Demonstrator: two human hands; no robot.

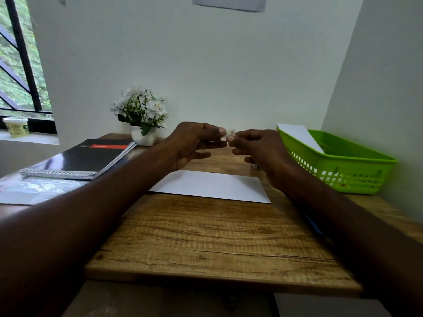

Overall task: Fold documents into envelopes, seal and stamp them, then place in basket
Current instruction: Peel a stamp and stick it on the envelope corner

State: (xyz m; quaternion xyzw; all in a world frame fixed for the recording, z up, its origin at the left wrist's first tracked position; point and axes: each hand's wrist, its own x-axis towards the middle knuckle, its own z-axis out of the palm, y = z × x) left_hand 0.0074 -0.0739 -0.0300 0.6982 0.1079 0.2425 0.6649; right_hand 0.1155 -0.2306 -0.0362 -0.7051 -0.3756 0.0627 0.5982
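Item: stamp point(228, 135), pinched between my left hand point(194, 143) and right hand point(256, 147) at frame centre; envelope point(212, 186) lies directly below, long axis left-right.

An envelope point(210, 187) lies mid-desk point(217, 243). Above it, the left hand point(194, 143) and right hand point(258, 149) meet at a stamp point(227, 135). A basket point(338, 165) holding another envelope point(299, 136) sits right; a notebook point(80, 160) left, a flowerpot point(142, 117) behind it.
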